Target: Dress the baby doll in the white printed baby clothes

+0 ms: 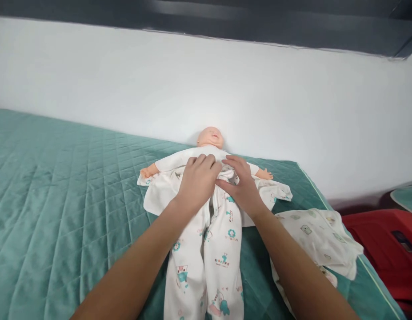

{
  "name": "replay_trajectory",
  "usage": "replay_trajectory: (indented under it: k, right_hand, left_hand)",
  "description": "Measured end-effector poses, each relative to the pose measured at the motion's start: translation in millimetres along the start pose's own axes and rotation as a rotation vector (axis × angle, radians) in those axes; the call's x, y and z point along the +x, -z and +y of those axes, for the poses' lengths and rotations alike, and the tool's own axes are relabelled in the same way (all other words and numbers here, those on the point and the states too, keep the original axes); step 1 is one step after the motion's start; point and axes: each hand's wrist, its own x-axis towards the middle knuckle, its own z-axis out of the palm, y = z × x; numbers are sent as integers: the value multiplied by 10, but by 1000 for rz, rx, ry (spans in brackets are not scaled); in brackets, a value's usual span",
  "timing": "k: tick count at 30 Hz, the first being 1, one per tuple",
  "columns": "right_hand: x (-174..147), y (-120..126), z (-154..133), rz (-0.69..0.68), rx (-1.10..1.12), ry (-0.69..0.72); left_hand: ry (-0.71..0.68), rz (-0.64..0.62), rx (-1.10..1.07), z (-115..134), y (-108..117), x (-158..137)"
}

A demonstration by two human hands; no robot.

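A baby doll (210,137) lies on its back on the bed in a white long-sleeved top (179,158), arms stretched out to both sides. Printed white baby trousers (224,249) cover its lower body, the legs pointing toward me. My left hand (199,180) is closed at the trousers' waist, knuckles up, its fingertips hidden. My right hand (242,181) is beside it at the bunched waist cloth, thumb and fingers apart. Under the doll, a white printed jacket (159,195) is spread open, its sleeves beneath the doll's arms.
A folded white printed baby garment (312,233) lies at the right on the green quilted bed cover (75,200). Past the bed's right edge stands a red plastic object (382,244). A white wall (159,80) rises behind the doll, with a dark panel (226,18) above.
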Motion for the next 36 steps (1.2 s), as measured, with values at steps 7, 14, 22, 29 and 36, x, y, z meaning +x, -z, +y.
replay_trajectory:
  k: [7,14,22,29,36]
  right_hand:
    - [-16,16,-54,-62,-92,106]
    - [-91,50,-95,-133,-150,98]
    - [-125,151,32,-219,-278,-129]
    - [-327,312,24,-388,-313,-93]
    - [-690,427,-166,-492,-6,-235]
  left_hand:
    - [-75,106,-6,-126,-8,-153]
    - [-51,86,21,-331,20,-308]
    - [150,108,17,-474,98,-974]
    - [362,-14,-73,-342,180,-1265]
    - [521,-128,-237,-273,169,-1130]
